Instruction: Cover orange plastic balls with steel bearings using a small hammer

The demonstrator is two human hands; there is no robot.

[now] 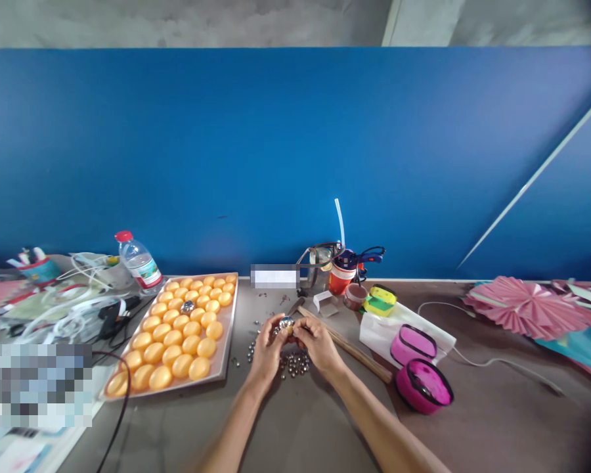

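Observation:
My left hand (266,349) and my right hand (319,340) meet over the middle of the table, both with bent fingers around a shiny round silver piece (286,322). Something yellowish shows just under it, mostly covered by the fingers. Many small silver beads (294,362) lie loose on the table below and beside the hands. To the left, a white tray (230,328) holds rows of glossy orange balls (173,337). Among them sits one silver, patterned ball (188,307).
A wooden-handled hammer (359,355) lies right of my hands. Beyond it are pink mesh-like cases (425,386), a yellow-green case (379,301) and a red cup (340,280). A plastic bottle (144,268) and tangled cables (86,315) are at left. A blue partition (285,151) stands behind.

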